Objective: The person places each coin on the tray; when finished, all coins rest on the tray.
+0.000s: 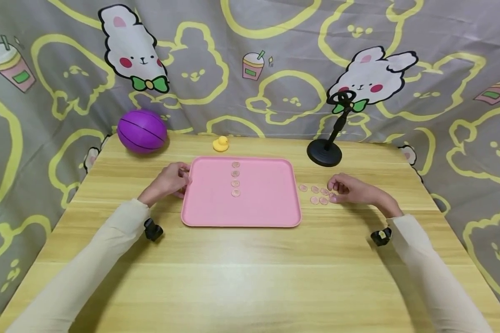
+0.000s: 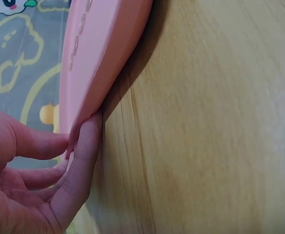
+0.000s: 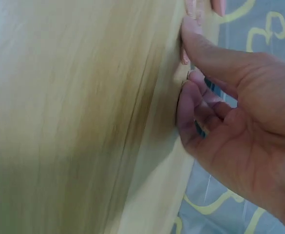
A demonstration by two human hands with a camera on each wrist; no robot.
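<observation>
A pink tray (image 1: 266, 203) lies on the table with several coins (image 1: 235, 174) in a short column on it. My left hand (image 1: 172, 179) grips the tray's left edge; in the left wrist view the thumb (image 2: 42, 145) is on one side of the rim and fingers are on the other. To the right of the tray, several loose coins (image 1: 315, 189) lie in two uneven rows. My right hand (image 1: 352, 189) is at their right end, its thumb and curled fingers around one coin (image 3: 184, 56). The right palm hides part of the tabletop in the right wrist view.
A purple ball (image 1: 142, 131) sits at the back left, and a yellow toy duck (image 1: 221, 144) stands behind the tray. Behind the right hand is a black stand (image 1: 324, 152) with a round base. A patterned curtain (image 1: 216, 106) surrounds the wooden table (image 1: 250, 277).
</observation>
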